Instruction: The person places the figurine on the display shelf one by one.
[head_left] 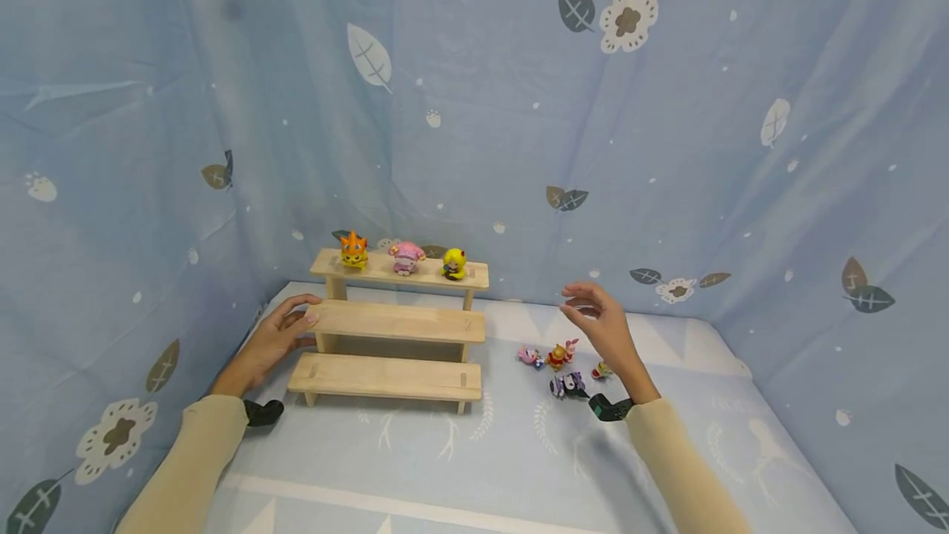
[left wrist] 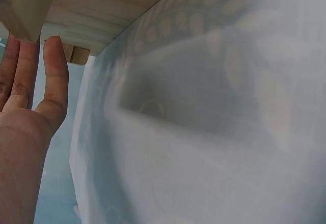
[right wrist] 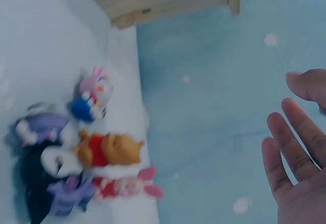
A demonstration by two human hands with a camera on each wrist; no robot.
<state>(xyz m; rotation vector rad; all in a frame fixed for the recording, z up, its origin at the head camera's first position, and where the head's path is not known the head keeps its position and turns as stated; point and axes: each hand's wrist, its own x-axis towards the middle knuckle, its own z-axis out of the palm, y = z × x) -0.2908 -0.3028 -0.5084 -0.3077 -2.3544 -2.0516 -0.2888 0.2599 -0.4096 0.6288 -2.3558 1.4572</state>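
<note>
A three-tier wooden stand [head_left: 393,322] stands left of centre. My left hand [head_left: 274,344] grips the left end of its middle board; in the left wrist view the fingers [left wrist: 56,71] reach up against the wood. Raised at the right, my right hand [head_left: 604,328] holds nothing, its fingers loosely bent. Below it on the cloth lie a pink-and-blue figurine [head_left: 530,357], a bear figurine in a red shirt [head_left: 557,358], a piglet figurine [head_left: 571,348], a purple-and-black figurine [head_left: 569,386] and a small red-and-yellow figurine [head_left: 601,370], partly hidden by the wrist.
On the top board stand a yellow figurine with an orange hat [head_left: 353,251], a pink-capped figurine [head_left: 405,257] and a yellow-haired figurine [head_left: 454,264]. Blue patterned curtains [head_left: 474,105] enclose the back and sides. A pale patterned cloth [head_left: 415,468] covers the table.
</note>
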